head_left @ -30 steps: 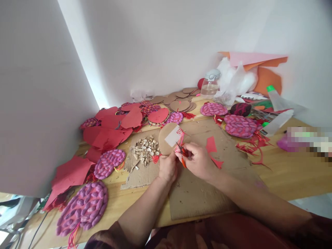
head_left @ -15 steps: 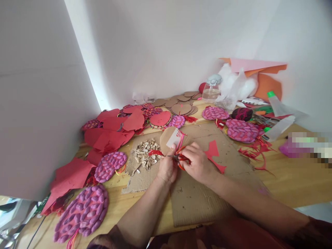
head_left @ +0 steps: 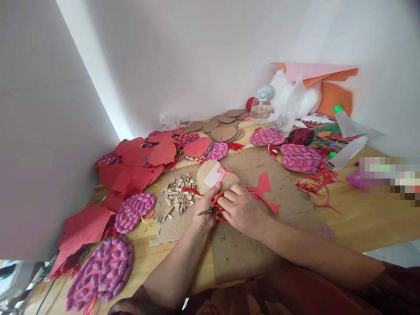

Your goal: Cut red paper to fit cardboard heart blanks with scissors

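My left hand [head_left: 206,208] is closed around the lower edge of a tan cardboard heart [head_left: 203,175], its thumb on the front. A white printed label [head_left: 215,174] is on the cardboard. A red tassel [head_left: 190,190] sticks out at the left side of the cardboard, beside a heap of pale nut shells [head_left: 180,197]. In my right hand [head_left: 241,208] is a pair of scissors [head_left: 216,204] with orange handles, its dark blades pointing left across my left palm. Red paper scraps [head_left: 264,190] lie just right of the hands on a corrugated cardboard sheet [head_left: 249,258].
Red paper pieces [head_left: 134,157] and purple shell-covered discs [head_left: 101,273] crowd the left. Cut cardboard hearts [head_left: 223,133] lie at the back near a water bottle [head_left: 261,109]. More purple discs [head_left: 301,158], a yarn ball [head_left: 300,136] and glue bottles [head_left: 348,152] stand or lie right.
The scissors have turned and dropped lower, away from the cardboard heart's edge, blades now over my left palm. The pink cord that stood across the heart no longer shows stretched. The view has shifted slightly.
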{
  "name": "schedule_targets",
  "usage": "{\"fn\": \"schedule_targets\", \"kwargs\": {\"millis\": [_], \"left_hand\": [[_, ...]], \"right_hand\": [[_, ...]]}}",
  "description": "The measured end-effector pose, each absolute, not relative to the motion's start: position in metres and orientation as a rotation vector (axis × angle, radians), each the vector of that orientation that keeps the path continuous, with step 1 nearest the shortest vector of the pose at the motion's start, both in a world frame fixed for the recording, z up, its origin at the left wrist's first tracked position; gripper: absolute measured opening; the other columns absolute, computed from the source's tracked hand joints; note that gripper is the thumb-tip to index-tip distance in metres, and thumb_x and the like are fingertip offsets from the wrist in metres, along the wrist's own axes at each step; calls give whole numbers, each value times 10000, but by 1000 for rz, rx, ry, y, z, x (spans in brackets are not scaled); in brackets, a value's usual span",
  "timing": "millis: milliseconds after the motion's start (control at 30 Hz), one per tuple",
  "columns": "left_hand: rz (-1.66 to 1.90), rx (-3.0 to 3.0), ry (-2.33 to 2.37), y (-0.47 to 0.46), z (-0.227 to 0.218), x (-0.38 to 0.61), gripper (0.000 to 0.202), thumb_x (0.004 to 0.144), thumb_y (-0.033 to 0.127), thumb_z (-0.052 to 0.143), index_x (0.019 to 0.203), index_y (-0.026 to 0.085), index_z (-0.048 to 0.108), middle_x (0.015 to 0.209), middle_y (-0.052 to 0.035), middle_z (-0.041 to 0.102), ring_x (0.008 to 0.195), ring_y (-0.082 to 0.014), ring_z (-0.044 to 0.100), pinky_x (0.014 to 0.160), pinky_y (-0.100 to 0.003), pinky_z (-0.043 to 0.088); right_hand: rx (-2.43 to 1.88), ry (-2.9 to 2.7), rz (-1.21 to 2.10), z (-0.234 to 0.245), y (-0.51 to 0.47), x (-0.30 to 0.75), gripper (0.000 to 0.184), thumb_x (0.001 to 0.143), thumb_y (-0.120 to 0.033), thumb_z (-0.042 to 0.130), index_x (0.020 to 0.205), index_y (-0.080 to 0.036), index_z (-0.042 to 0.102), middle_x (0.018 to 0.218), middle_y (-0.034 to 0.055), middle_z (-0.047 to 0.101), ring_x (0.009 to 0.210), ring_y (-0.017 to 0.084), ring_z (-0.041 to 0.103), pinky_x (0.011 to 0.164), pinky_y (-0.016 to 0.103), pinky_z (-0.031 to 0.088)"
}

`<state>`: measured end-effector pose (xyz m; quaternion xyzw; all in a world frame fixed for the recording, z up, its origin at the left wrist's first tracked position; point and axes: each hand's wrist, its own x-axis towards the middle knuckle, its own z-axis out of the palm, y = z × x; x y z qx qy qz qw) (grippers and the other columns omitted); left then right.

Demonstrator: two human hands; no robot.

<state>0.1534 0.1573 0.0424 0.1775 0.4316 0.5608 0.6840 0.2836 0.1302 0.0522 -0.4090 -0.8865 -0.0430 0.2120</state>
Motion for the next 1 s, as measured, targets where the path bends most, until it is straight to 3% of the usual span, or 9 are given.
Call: {"fn": "schedule_targets", "kwargs": {"millis": [167,267,367,467,533,733,900,1000], "left_hand": [[1328,426,1034,158,43,153,428,581,286,898,526,170,490,415,70,473,322,-56,418,329,-186,328],[1337,484,1064,159,42,151,445,602,329,891,495,174,487,378,65,458,289,-65,391,299,-200,301],[1402,497,1041,163,40,150,294,609,289,897,709,147,660,555,21,654,429,-112,591,432,-215,493],[1470,488,973,167,39,148,438,602,218,900,994,173,709,914,-39,780,762,-179,742,696,-273,605],[1469,516,921,168,40,146,501,594,194,901,1056,181,705,1007,-57,780,840,-192,747,749,-280,603],[1431,640,841,164,45,140,577,599,222,907,1134,217,690,1018,-36,776,823,-150,727,762,-232,563],[1430,663,805,160,48,136,651,584,168,892,1184,279,666,1060,1,763,868,-136,719,842,-247,554],[1427,659,819,159,50,134,608,584,164,886,1147,265,679,1030,-1,764,868,-141,718,861,-260,552]], "right_hand": [[-1133,-2465,-106,52,130,283,98,891,-210,616,960,-164,669,926,77,644,926,278,488,822,430,416],[-1082,-2428,-56,50,128,283,144,885,-200,622,1012,-163,681,926,87,659,922,276,500,828,430,431],[-980,-2317,106,52,124,289,207,869,-156,630,1070,-176,675,927,76,685,949,261,524,865,404,451],[-950,-2182,284,58,119,306,126,861,-157,643,976,-196,675,900,62,697,944,245,552,860,378,462],[-1032,-2081,404,64,114,325,44,886,-223,644,913,-203,672,804,50,673,845,226,568,778,353,469],[-1362,-1782,895,78,100,376,211,819,-413,727,824,-224,633,696,-17,627,591,143,519,548,266,399],[-1330,-1670,1312,87,94,378,206,819,-368,730,898,-210,625,688,-27,619,588,126,534,528,240,383],[-1283,-1673,1365,92,95,373,186,822,-340,733,897,-210,624,719,-19,623,621,126,550,555,238,405]]}}
